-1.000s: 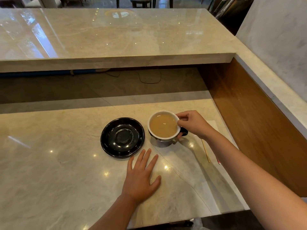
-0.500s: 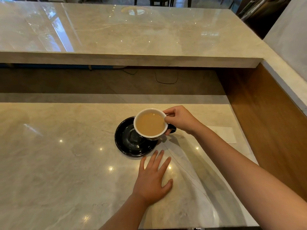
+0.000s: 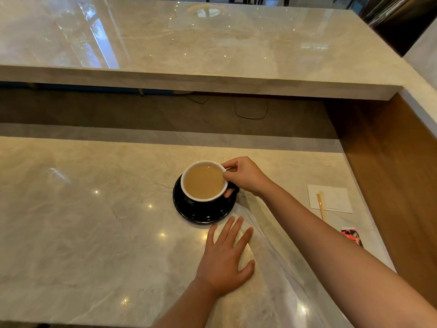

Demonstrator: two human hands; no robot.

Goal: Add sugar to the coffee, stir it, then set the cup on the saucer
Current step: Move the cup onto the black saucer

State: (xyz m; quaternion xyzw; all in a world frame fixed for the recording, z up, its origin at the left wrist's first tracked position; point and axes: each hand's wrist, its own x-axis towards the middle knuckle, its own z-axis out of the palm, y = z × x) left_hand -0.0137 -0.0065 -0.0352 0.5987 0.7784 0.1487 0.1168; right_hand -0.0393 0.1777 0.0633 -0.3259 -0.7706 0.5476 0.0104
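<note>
A black cup (image 3: 203,181) with a white inside, full of light brown coffee, stands on the black saucer (image 3: 202,214) on the marble counter. My right hand (image 3: 244,176) reaches in from the right and grips the cup's handle, thumb at the rim. My left hand (image 3: 225,259) lies flat on the counter just in front of the saucer, fingers spread, holding nothing.
To the right lie a white napkin (image 3: 331,197) with a wooden stir stick (image 3: 320,206) across it, and a torn pink sugar packet (image 3: 352,236). A raised marble ledge (image 3: 189,76) runs along the back. A wooden side wall (image 3: 392,171) closes the right.
My right hand carried the cup leftward from the counter over the saucer and brought it down onto it. My left hand stayed flat on the counter.
</note>
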